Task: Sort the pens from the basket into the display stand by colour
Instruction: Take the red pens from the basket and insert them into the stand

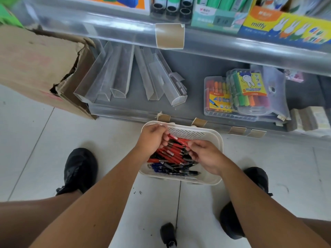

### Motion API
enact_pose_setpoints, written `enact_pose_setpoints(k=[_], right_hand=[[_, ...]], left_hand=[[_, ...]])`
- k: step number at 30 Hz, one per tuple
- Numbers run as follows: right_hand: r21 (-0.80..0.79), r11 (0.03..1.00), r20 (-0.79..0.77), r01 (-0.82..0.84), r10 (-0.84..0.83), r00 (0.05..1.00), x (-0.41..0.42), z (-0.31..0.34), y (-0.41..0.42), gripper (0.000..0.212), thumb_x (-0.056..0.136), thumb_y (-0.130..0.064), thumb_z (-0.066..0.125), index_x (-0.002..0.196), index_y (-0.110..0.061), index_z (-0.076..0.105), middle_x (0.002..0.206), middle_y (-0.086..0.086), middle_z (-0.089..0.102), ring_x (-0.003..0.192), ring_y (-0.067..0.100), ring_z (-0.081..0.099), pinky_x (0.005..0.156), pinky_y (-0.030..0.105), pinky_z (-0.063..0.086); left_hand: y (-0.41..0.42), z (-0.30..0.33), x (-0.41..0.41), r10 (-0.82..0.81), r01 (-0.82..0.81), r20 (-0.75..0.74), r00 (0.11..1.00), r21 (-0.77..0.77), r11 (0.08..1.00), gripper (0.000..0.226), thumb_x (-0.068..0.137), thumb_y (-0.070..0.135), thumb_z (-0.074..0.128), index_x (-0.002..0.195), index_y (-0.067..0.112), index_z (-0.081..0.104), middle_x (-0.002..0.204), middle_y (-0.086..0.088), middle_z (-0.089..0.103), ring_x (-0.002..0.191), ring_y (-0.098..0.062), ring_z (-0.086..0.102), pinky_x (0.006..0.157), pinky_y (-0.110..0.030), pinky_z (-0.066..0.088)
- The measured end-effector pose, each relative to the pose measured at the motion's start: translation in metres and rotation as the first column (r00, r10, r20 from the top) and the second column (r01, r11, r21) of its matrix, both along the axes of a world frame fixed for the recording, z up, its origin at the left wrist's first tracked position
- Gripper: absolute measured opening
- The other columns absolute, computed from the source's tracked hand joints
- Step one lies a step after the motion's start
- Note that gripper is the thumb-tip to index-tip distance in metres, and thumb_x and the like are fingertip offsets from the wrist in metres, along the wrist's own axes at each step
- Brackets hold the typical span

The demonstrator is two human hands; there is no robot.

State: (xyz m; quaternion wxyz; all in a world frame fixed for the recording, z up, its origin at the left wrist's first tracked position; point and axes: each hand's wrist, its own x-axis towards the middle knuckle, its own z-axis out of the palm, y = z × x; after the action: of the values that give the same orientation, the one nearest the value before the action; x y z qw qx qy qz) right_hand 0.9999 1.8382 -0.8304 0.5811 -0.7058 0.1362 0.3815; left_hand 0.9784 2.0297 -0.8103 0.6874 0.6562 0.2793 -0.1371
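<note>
Item: red pens [176,151], bunched above the basket [217,140], gripped at one end by the left hand [152,140] and pinched at the other by the right hand [206,156]. Display stand not identified. Risk judged: pens slipped from a loose bunch, blue pens [157,167] caught up. Clearance: shelf edge [215,126] just beyond the basket; open floor either side

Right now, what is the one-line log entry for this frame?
phase: gathering | left hand: holds red pens | right hand: pinches same pens | basket: on floor, red, blue, black pens inside
</note>
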Motion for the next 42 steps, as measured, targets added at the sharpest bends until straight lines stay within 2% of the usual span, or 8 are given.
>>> enact_pose_setpoints(k=[6,12,16,20,26,34,37,42], right_hand=[[0.164,0.986,-0.062,0.017,-0.007,0.998,-0.004,0.011,0.003,0.019,0.099,-0.007,0.052,0.105,-0.014,0.069,0.087,0.003,0.062,0.078,0.011,0.055,0.07,0.022,0.047],[0.134,0.98,-0.046,-0.144,0.151,0.987,-0.004,0.008,0.014,0.016,0.094,-0.011,0.061,0.104,-0.018,0.072,0.088,0.001,0.068,0.083,0.014,0.06,0.077,0.027,0.048],[-0.164,0.98,0.092,-0.116,0.132,0.987,0.004,-0.003,0.017,0.023,0.097,-0.01,0.05,0.096,-0.022,0.07,0.091,-0.001,0.071,0.082,0.014,0.065,0.07,0.023,0.046],[-0.526,0.826,0.259,-0.202,0.381,0.887,0.001,-0.028,0.014,0.023,0.099,-0.016,0.049,0.111,-0.021,0.068,0.102,-0.003,0.066,0.088,0.017,0.064,0.076,0.025,0.048],[-0.676,0.619,0.222,-0.401,0.69,0.689,-0.012,-0.046,0.027,0.022,0.096,-0.016,0.052,0.112,-0.017,0.067,0.11,0.005,0.068,0.095,0.022,0.063,0.078,0.026,0.045],[-0.745,0.468,0.123,-0.476,0.797,0.592,-0.02,-0.055,0.032,0.022,0.091,-0.022,0.06,0.11,-0.013,0.066,0.109,0.011,0.066,0.099,0.028,0.062,0.084,0.032,0.05],[-0.732,0.46,0.078,-0.502,0.789,0.609,-0.024,-0.055,0.031,0.019,0.091,-0.022,0.06,0.107,-0.014,0.065,0.108,0.01,0.067,0.098,0.028,0.063,0.082,0.031,0.049],[-0.647,0.585,0.095,-0.49,0.699,0.709,-0.016,-0.046,0.028,0.021,0.096,-0.016,0.052,0.11,-0.017,0.068,0.11,0.006,0.068,0.098,0.022,0.062,0.085,0.027,0.047]], left_hand=[[-0.005,-0.003,-0.006,-0.043,0.045,-0.084,0.996,0.02,0.999,0.027,0.098,0.035,0.055,0.086,0.014,0.067,0.081,0.0,0.071,0.073,-0.011,0.067,0.071,-0.024,0.054],[-0.002,-0.002,-0.005,-0.026,0.017,-0.04,0.999,-0.203,0.979,0.017,0.1,0.026,0.052,0.104,0.015,0.064,0.104,-0.003,0.074,0.099,-0.016,0.07,0.083,-0.025,0.052],[0.004,-0.004,0.002,0.074,-0.09,-0.06,0.995,-0.339,0.936,0.013,0.1,0.016,0.049,0.099,0.015,0.062,0.086,-0.003,0.071,0.091,-0.02,0.069,0.086,-0.034,0.052],[0.011,-0.01,0.005,0.1,-0.118,-0.069,0.993,-0.36,0.925,0.015,0.1,0.011,0.047,0.105,0.012,0.061,0.077,-0.002,0.064,0.081,-0.018,0.065,0.078,-0.034,0.051],[0.015,-0.014,0.006,0.111,-0.129,-0.068,0.991,-0.379,0.916,0.017,0.1,0.011,0.048,0.107,0.011,0.063,0.077,-0.001,0.067,0.081,-0.018,0.066,0.083,-0.036,0.052],[0.015,-0.011,0.006,0.119,-0.14,-0.075,0.99,-0.403,0.904,0.023,0.101,0.01,0.045,0.113,0.01,0.064,0.082,-0.004,0.073,0.084,-0.019,0.07,0.075,-0.031,0.052],[0.014,-0.008,0.006,0.105,-0.129,-0.08,0.991,-0.409,0.903,0.025,0.101,0.009,0.042,0.112,0.01,0.064,0.086,-0.006,0.075,0.087,-0.02,0.072,0.077,-0.032,0.052],[0.016,-0.003,0.004,0.064,-0.088,-0.068,0.996,-0.438,0.894,0.028,0.1,0.007,0.04,0.117,0.007,0.062,0.101,-0.012,0.075,0.099,-0.026,0.072,0.09,-0.036,0.052]])
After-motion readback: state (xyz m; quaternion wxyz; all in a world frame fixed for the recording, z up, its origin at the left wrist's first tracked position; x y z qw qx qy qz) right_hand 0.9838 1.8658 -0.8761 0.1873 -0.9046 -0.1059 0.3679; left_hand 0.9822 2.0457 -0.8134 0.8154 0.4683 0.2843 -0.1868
